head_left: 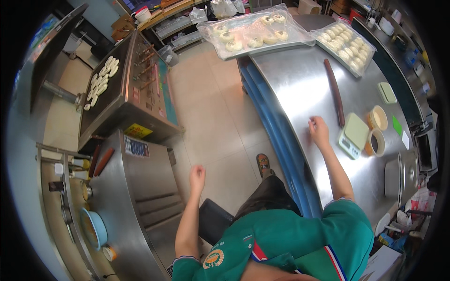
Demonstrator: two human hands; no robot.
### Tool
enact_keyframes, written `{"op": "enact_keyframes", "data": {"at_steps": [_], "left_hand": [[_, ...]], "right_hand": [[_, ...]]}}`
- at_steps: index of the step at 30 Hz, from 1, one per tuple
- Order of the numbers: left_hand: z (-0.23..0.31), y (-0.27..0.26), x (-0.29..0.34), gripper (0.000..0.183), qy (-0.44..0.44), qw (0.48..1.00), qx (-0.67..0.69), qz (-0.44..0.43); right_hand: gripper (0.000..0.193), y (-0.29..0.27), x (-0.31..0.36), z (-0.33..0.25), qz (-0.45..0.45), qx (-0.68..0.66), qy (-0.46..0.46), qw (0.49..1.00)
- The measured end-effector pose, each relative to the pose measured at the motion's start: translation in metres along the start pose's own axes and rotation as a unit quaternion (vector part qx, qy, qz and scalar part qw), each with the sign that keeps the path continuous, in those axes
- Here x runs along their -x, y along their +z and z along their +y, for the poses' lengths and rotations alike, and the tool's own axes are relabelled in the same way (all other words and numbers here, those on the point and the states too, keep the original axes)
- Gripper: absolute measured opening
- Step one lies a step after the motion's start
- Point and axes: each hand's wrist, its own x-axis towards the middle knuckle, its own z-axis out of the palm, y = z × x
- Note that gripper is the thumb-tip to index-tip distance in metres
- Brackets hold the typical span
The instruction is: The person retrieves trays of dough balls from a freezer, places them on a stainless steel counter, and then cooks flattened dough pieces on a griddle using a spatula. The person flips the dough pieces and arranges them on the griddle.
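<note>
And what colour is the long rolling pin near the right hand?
The rolling pin is dark reddish-brown; the head view shows it best.

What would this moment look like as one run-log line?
left hand: curled, nothing visible held | right hand: over steel table, nothing visible held | nearby: brown rod, green scale | far end: dough trays

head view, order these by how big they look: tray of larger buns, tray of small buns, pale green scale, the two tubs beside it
1. Tray of larger buns
2. Tray of small buns
3. Pale green scale
4. Pale-filled tub and dark-filled tub: too alike to rank
</note>
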Motion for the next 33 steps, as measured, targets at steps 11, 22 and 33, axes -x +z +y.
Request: {"op": "enact_keyframes", "data": {"at_steps": [11,22,33], "left_hand": [[0.267,0.138,-0.450,0.038,0.321,0.944,-0.066,0.045],[0.266,0.134,-0.514,0.021,0.291,0.941,-0.136,0.107],[0.232,0.085,-0.469,0.065,0.284,0.928,-0.230,0.073]], "right_hand": [[0.039,0.096,-0.422,-0.061,0.111,-0.051,-0.236,0.964],[0.057,0.125,-0.507,-0.049,-0.253,0.119,-0.056,0.959],[0.040,0.034,-0.360,0.026,0.164,0.138,-0.059,0.975]]}}
